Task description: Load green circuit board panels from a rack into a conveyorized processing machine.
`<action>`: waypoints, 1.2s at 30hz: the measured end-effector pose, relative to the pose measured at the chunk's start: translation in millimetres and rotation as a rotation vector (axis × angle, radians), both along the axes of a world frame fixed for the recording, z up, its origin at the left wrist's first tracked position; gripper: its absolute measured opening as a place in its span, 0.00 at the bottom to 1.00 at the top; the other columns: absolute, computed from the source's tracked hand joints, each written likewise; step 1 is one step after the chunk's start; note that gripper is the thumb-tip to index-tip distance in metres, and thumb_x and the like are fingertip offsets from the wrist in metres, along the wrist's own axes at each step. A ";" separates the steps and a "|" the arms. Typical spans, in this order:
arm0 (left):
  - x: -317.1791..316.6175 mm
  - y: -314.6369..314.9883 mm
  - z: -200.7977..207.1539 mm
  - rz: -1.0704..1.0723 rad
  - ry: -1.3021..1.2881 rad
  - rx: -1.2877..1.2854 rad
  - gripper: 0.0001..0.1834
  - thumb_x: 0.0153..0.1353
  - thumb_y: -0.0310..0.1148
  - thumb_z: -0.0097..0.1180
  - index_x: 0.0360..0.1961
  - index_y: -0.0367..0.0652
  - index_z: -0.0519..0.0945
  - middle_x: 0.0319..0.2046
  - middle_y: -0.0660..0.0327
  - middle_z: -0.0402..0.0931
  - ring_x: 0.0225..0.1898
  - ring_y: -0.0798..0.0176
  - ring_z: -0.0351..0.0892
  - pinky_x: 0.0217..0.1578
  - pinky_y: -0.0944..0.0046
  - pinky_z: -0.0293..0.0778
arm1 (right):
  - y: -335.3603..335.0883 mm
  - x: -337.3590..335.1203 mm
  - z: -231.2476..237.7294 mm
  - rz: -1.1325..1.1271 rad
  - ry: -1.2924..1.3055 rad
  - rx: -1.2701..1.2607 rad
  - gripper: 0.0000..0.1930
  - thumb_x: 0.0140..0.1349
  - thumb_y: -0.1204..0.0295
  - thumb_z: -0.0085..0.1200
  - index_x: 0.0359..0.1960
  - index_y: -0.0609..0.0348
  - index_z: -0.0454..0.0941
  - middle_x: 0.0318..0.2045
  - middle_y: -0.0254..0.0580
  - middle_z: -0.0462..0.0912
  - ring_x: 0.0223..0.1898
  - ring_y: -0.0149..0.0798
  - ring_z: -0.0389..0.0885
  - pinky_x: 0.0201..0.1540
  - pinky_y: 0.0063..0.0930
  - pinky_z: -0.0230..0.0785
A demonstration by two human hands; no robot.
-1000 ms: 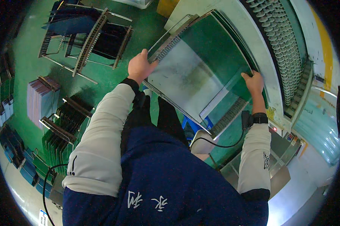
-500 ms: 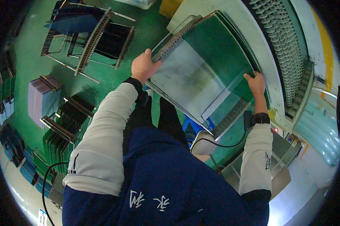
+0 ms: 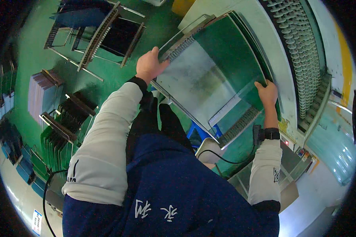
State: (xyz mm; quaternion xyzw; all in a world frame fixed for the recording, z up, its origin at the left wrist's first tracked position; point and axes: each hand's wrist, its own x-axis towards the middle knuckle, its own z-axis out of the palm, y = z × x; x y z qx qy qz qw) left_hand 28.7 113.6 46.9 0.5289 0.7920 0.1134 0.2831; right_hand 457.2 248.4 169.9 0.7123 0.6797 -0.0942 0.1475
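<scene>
In front of me is a slotted metal rack with comb-like rails at its left and right ends. A broad thin panel lies across it, green toward the far right and pale and cloudy toward the near left. My left hand is closed at the panel's left corner, beside the left comb rail; its fingertips are partly hidden. On the right edge, my right hand pinches the panel, thumb on top and fingers beneath. More panel edges show under the far right side.
A machine with a conveyor of white rollers runs along the right. Racks of dark panels and green panels stand on the green floor at left, near a stack of pale panels. A blue stool is below the rack.
The view has shifted slightly. Both hands stay at the panel's left corner and right edge, with little visible movement of the panel against the rack.
</scene>
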 end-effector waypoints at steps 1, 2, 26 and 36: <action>-1.3 0.4 -0.4 -0.008 0.006 -0.006 0.32 0.49 0.53 0.63 0.46 0.39 0.72 0.31 0.46 0.80 0.36 0.42 0.81 0.37 0.46 0.75 | -1.6 -0.6 -0.3 0.010 0.008 0.005 0.28 0.52 0.51 0.63 0.50 0.56 0.81 0.45 0.54 0.83 0.48 0.53 0.82 0.51 0.42 0.72; -1.8 -1.0 -0.2 -0.003 0.011 0.003 0.31 0.50 0.52 0.63 0.46 0.39 0.72 0.31 0.46 0.80 0.36 0.42 0.81 0.37 0.46 0.75 | -3.0 -1.3 -0.7 0.019 0.017 0.010 0.28 0.52 0.51 0.63 0.50 0.56 0.81 0.45 0.54 0.83 0.48 0.53 0.82 0.51 0.43 0.72; 1.6 -0.4 2.3 0.015 0.028 -0.008 0.29 0.49 0.53 0.64 0.41 0.40 0.73 0.33 0.49 0.80 0.39 0.43 0.80 0.39 0.47 0.75 | -20.1 -17.8 11.9 0.050 0.080 0.047 0.24 0.52 0.55 0.63 0.47 0.56 0.82 0.41 0.54 0.84 0.44 0.55 0.82 0.48 0.44 0.73; 4.0 1.0 9.2 0.046 0.006 -0.022 0.27 0.47 0.51 0.64 0.38 0.40 0.73 0.33 0.47 0.80 0.39 0.41 0.80 0.40 0.47 0.75 | -16.2 -21.2 17.8 0.042 0.066 0.068 0.22 0.53 0.55 0.62 0.46 0.55 0.83 0.40 0.53 0.84 0.44 0.56 0.82 0.48 0.46 0.72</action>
